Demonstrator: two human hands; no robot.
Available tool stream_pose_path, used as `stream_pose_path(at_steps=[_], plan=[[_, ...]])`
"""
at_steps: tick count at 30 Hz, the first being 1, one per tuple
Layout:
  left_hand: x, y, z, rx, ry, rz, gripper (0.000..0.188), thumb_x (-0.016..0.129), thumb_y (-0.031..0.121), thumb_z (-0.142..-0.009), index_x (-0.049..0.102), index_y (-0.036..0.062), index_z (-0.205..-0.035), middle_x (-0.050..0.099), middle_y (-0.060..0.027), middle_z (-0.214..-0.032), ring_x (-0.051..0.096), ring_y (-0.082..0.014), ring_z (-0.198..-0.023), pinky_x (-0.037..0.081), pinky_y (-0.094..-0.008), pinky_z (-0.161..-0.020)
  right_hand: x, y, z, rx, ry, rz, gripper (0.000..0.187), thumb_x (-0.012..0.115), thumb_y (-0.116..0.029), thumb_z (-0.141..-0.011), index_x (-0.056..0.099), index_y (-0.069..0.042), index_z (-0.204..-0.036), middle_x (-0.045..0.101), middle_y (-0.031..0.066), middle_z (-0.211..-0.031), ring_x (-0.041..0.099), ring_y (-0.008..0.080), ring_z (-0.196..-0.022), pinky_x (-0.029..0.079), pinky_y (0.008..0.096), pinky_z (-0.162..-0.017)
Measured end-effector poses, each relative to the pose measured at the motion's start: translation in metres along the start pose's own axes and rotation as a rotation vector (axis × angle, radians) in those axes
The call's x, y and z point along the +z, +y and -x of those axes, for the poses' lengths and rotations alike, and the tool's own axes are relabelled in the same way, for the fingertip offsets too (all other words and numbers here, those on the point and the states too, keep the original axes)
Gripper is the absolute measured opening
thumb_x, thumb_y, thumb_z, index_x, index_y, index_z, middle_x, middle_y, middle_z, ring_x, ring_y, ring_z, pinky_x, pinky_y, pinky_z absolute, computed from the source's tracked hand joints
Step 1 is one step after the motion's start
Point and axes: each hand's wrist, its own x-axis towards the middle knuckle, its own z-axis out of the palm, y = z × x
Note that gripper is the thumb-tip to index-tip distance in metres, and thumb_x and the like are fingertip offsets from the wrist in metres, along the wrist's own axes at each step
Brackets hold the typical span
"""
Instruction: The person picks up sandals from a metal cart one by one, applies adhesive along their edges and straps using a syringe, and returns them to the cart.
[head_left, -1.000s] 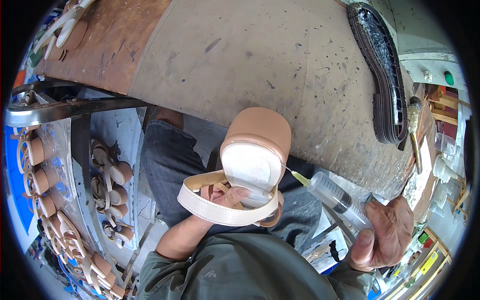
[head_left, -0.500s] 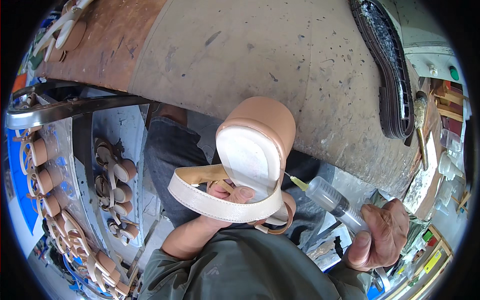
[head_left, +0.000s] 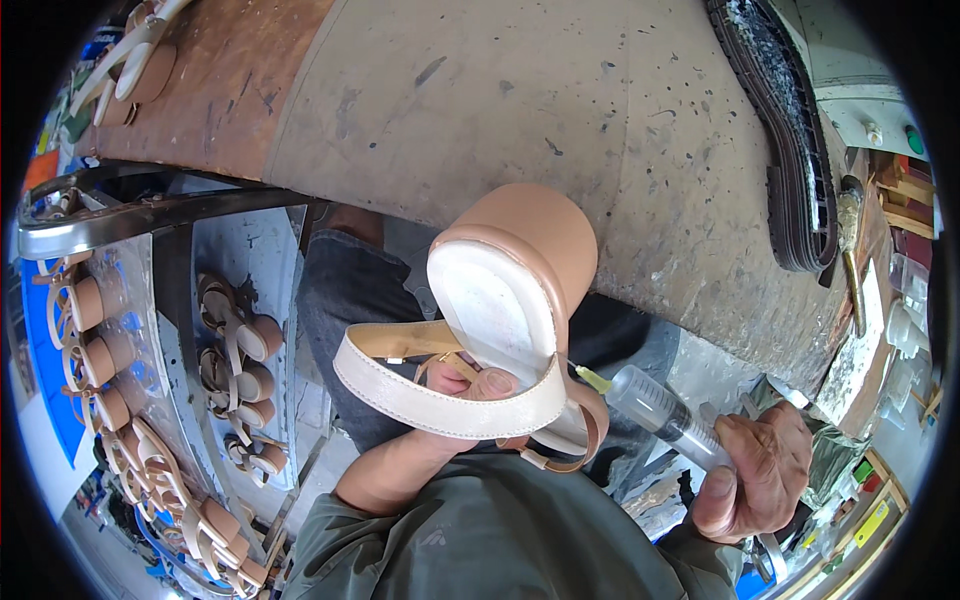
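Observation:
A sandal (head_left: pixel 535 240) with a tan block heel, white insole and cream strap is gripped in my left hand (head_left: pixel 470 385), heel pointing away from me. My fingers wrap round its middle, partly hidden behind the strap. In my right hand (head_left: pixel 755 470) is a clear syringe (head_left: pixel 660 415) with dark contents and a yellow-green needle hub. The needle tip lies close beside the insole's right edge; whether it touches cannot be made out. The sandal's front part shows below the strap, above my shirt.
A stained workbench (head_left: pixel 480 110) spans the far side. On its right lie a dark brown sole (head_left: pixel 790 150) and a brush (head_left: pixel 850 240). More sandals stand on the left rack (head_left: pixel 240 375), and others (head_left: pixel 145 70) sit at the bench's far left.
The sandal's heel has tilted slightly and turned a little. The syringe has shifted slightly left and down, staying near the insole edge. Both hands keep their grip.

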Motion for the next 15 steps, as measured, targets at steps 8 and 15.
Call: stream_pose_path(at_steps=[8,15], plan=[[0.007,-0.005,-0.006,0.045,-0.011,0.046,0.059,0.071,0.032,-0.075,0.045,-0.0009,-0.116,0.055,-0.0215,-0.107,0.054,-0.0361,-0.102,0.047,-0.0483,-0.086,0.002,-0.003,0.007,0.026,-0.002,-0.051,0.029,0.053,-0.022,-0.077,0.062,0.004,-0.083,0.055,0.0091,-0.051,0.04,0.0147,-0.039,0.027,0.0278,-0.041],[0.029,0.006,-0.011,0.049,-0.052,0.284,0.048,0.065,0.021,-0.08,0.046,-0.0008,-0.118,0.056,-0.0185,-0.106,0.057,-0.0324,-0.099,0.048,-0.0438,-0.085,-0.004,-0.006,0.012,0.028,-0.015,-0.045,0.028,0.053,-0.022,-0.077,0.062,0.003,-0.082,0.055,0.009,-0.053,0.041,0.0147,-0.04,0.027,0.0275,-0.041]])
